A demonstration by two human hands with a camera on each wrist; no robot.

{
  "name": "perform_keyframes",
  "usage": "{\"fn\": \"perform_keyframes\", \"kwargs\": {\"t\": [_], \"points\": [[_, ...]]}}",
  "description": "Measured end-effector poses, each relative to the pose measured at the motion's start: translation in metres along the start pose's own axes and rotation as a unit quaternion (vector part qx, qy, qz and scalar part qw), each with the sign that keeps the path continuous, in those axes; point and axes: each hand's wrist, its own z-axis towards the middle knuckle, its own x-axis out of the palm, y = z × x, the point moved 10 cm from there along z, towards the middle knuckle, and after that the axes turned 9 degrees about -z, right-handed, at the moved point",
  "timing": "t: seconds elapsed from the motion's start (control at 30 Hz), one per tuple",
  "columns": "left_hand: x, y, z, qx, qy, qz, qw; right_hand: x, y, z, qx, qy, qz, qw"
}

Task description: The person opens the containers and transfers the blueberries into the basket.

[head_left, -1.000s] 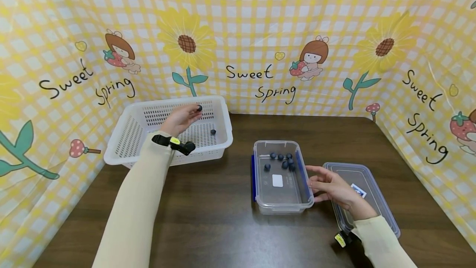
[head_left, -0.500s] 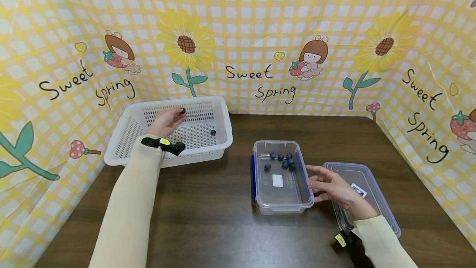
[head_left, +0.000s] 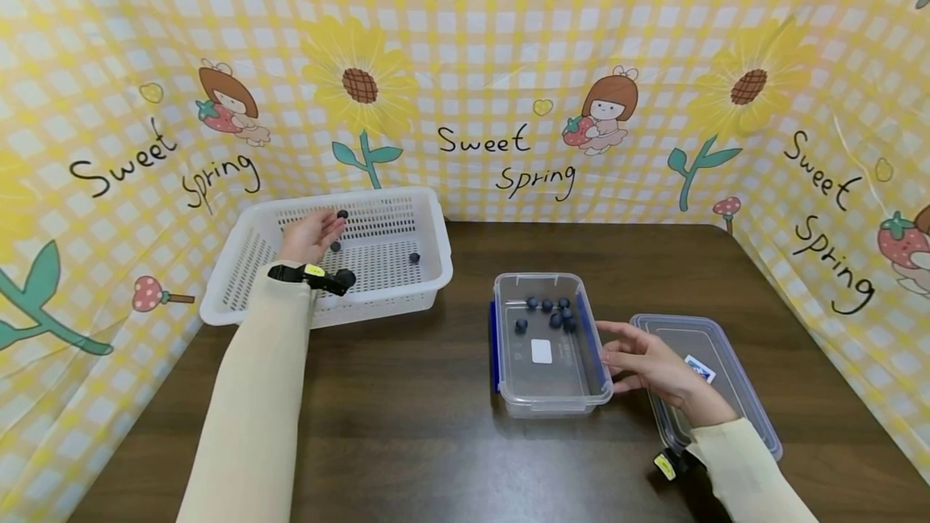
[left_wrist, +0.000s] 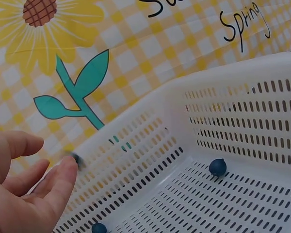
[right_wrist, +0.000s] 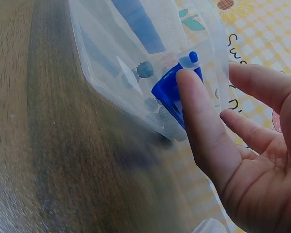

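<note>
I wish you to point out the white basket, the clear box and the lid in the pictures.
White basket (head_left: 395, 302), head view: on its outer front wall.
Clear box (head_left: 548, 383), head view: on its bare floor, near end.
Lid (head_left: 732, 390), head view: on its flat face, toward the right edge.

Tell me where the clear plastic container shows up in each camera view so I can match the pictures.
Head: the clear container is right of centre, between the white basket and the lid.
Left wrist: the container is not in it.
Right wrist: the container is at upper middle, with a blue latch showing.
Shared landmark: the yellow-checked cloth, in the background of all three views.
</note>
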Motion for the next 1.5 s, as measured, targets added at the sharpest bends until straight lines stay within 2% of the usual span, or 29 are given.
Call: {"fn": "perform_keyframes", "kwargs": {"t": [0.1, 0.3, 0.47, 0.7, 0.97, 1.1, 1.3, 1.37, 1.5], "points": [[0.001, 0.001, 0.001, -0.007, -0.004, 0.001, 1.0, 0.0, 0.001, 0.0, -0.003, 0.001, 0.0, 1.0], [0.009, 0.005, -0.002, -0.02, 0.008, 0.014, 0.9997, 0.0, 0.001, 0.0, -0.003, -0.002, 0.001, 1.0], [0.02, 0.009, -0.007, -0.027, 0.035, 0.017, 0.9989, 0.0, 0.001, 0.0, -0.001, -0.003, -0.003, 1.0], [0.054, 0.024, -0.019, -0.053, 0.092, 0.04, 0.9935, -0.002, 0.001, 0.001, -0.001, -0.002, 0.002, 1.0], [0.094, 0.049, -0.034, -0.057, 0.133, 0.099, 0.9846, 0.0, 0.001, 0.001, -0.003, 0.002, 0.004, 1.0], [0.116, 0.066, -0.048, -0.071, 0.161, 0.124, 0.9765, 0.0, 0.001, 0.0, -0.005, 0.003, 0.004, 1.0], [0.143, 0.09, -0.067, -0.072, 0.202, 0.173, 0.9615, 0.0, 0.001, 0.001, -0.007, 0.002, 0.004, 1.0], [0.15, 0.101, -0.074, -0.073, 0.222, 0.197, 0.9523, 0.0, 0.001, 0.001, -0.007, 0.003, 0.005, 1.0], [0.158, 0.132, -0.089, -0.096, 0.266, 0.252, 0.9256, 0.0, 0.001, 0.001, -0.008, 0.004, 0.006, 1.0]]}}
